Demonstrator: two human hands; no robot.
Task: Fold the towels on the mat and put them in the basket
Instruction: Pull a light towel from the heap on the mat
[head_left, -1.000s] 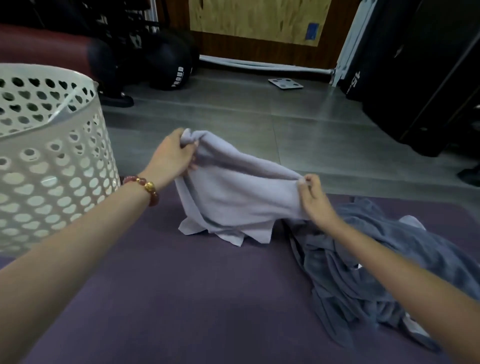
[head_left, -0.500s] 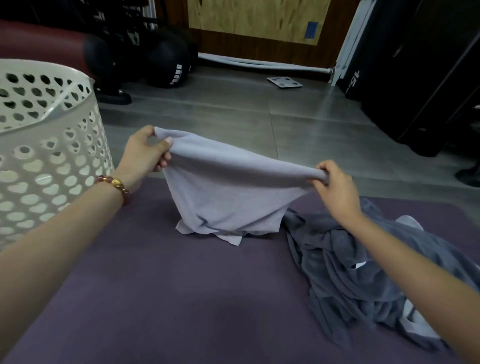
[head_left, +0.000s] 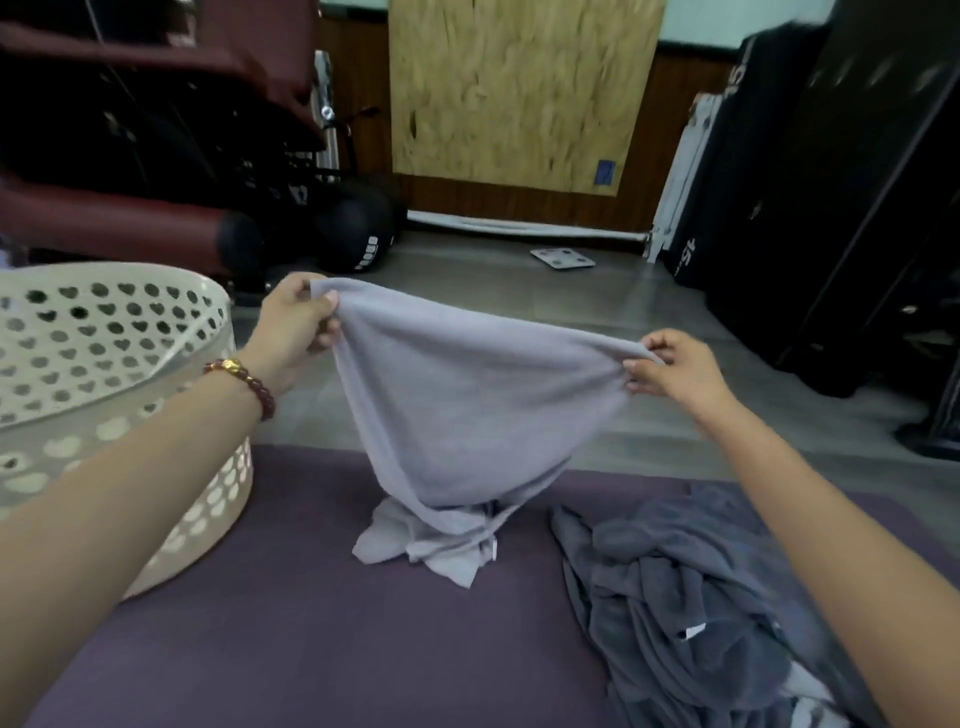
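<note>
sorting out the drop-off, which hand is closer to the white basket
Left. The left hand grips the light towel just beside the basket; the right hand pinches the towel's opposite corner, on the side away from it.

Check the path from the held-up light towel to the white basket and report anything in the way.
Nothing visible blocks it. The light towel, pinched by left hand and right hand, hangs right of the basket, whose top is open. The dark towel pile lies on the opposite side.
</note>
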